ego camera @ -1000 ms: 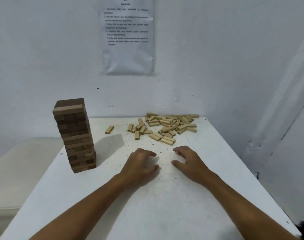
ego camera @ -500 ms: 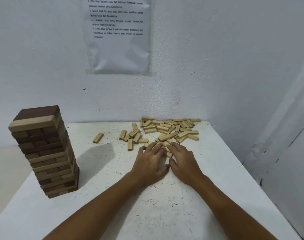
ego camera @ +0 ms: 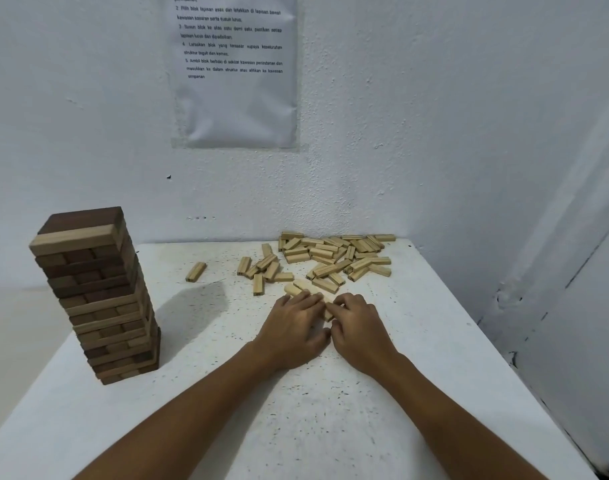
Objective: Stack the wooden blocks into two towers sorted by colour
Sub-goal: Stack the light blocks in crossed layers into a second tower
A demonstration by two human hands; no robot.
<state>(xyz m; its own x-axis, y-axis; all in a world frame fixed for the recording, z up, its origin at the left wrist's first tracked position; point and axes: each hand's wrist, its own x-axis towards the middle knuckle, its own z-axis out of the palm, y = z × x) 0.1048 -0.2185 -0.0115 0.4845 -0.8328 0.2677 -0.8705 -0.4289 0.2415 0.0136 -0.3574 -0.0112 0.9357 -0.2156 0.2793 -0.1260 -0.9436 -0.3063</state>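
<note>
My fingers are curled down over the light wooden blocks (ego camera: 325,308) at the near edge of the scatter, just below the middle of the frame: my left hand (ego camera: 292,327) and right hand (ego camera: 360,327) sit side by side, fingertips almost meeting and pressing on the pieces beneath; whether they pinch a block or only hold it down I cannot tell. The end of one block shows between my hands, its long axis running toward the upper left and away from me, flat on the white table (ego camera: 330,427). Beyond, the pile of light blocks (ego camera: 334,256) lies jumbled in the table's far right corner, pointing every way. The dark tower (ego camera: 95,296) stands at the frame's left, apparently finished, though paler blocks show among its layers. I judge the light tower barely begun.
</note>
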